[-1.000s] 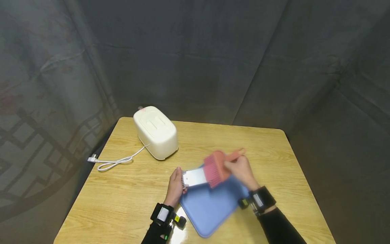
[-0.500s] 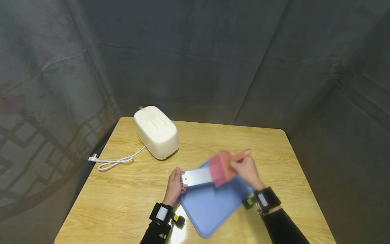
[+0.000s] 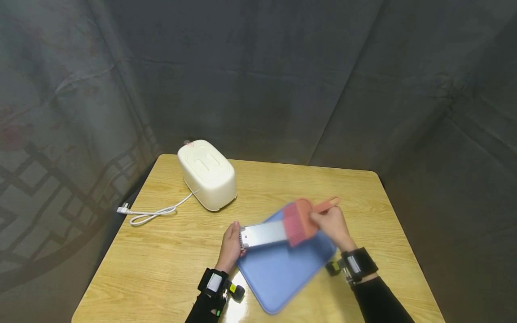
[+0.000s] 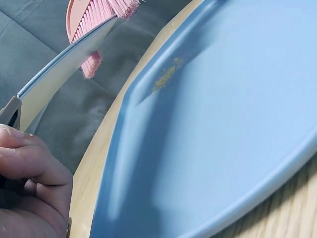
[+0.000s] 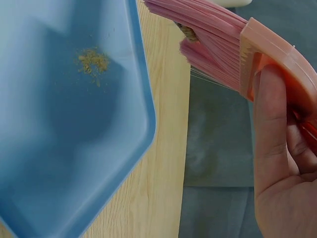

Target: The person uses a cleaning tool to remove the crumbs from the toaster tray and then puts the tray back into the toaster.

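Left hand (image 3: 230,247): clamped on the gray end of a metal plate (image 3: 264,234), fingers curled round it, as the left wrist view shows. Plate is held up over the blue tray (image 3: 278,273), apart from it, long axis running out toward the right hand (image 3: 333,228).

Right hand: clamped on an orange-pink brush (image 3: 308,220) near the base of its handle, handle tip sticking out past the fingers. Pink bristles (image 3: 295,224) lie across the plate's far end; in the left wrist view they show on both sides of the plate edge. Brush a bit blurred in the head view.

Blue tray sits on the wood-look counter (image 3: 169,264), set diagonally, rim raised. 1 small patch of yellow-brown crumbs (image 5: 92,62) inside it, near the rim, partly in shadow.

Cream appliance (image 3: 208,175) stands at the back left of the counter, well apart from both hands. Its white cord (image 3: 145,219) lies looped to the left, plug (image 3: 123,209) at the counter's left edge. Dark gray cloth (image 3: 258,80) hangs behind. Black band (image 3: 214,282) on each wrist.
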`<state>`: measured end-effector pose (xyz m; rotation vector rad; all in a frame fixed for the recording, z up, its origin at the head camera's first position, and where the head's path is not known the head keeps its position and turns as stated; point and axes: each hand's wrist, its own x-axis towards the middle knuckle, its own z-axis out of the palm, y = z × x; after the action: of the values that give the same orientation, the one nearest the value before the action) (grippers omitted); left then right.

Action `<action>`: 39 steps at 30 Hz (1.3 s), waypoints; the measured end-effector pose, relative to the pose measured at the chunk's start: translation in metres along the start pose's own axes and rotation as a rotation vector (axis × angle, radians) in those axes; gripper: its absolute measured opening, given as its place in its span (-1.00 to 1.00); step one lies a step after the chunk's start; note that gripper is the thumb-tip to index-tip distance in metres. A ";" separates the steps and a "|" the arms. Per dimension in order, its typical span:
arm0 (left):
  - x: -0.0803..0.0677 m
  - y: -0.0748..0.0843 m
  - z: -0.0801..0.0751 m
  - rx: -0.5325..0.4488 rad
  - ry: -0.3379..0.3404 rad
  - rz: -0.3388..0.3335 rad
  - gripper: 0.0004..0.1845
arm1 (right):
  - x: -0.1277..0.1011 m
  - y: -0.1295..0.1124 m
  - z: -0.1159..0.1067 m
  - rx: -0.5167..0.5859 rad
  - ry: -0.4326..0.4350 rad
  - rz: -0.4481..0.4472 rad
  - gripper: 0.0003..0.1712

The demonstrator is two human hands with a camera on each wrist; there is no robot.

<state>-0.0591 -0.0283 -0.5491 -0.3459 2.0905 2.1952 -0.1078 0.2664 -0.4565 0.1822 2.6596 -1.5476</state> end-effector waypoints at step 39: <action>-0.002 0.006 0.003 0.127 0.052 -0.029 -0.51 | -0.006 -0.061 0.022 0.179 -0.037 -0.123 -0.80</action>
<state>-0.0590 -0.0252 -0.5432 -0.4234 2.2243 2.0461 -0.1104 0.2173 -0.4141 -0.0035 2.5465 -1.8079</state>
